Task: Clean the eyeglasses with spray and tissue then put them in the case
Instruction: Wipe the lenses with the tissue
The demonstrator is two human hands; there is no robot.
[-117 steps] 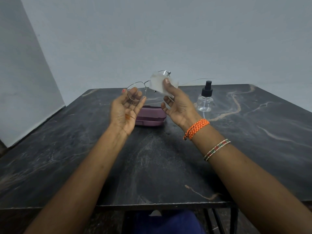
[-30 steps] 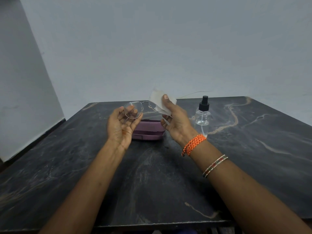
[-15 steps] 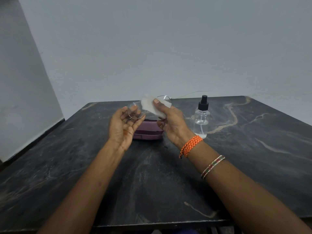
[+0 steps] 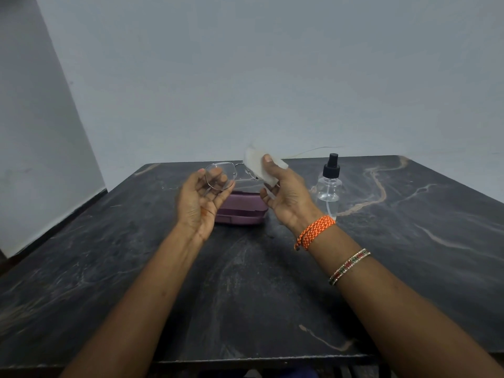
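Note:
Thin metal-framed eyeglasses (image 4: 220, 175) are held up above the table between both hands. My left hand (image 4: 200, 201), palm up, holds the left lens in its curled fingers. My right hand (image 4: 283, 193) pinches a white tissue (image 4: 256, 163) around the right lens, thumb on top, so that lens is hidden. One thin temple arm sticks out to the right behind the tissue. A shut purple glasses case (image 4: 241, 210) lies on the table just behind and below my hands. A clear spray bottle (image 4: 329, 185) with a black nozzle stands upright to the right of my right hand.
A dark marble table (image 4: 245, 282) with pale veins carries everything; its front edge runs near the bottom of the view. A grey wall rises close behind the far edge, and a white panel leans at the left.
The tissue in my right hand has slid back to the right over the right lens, after being nearer the left lens half a second ago. My left hand keeps its hold on the frame.

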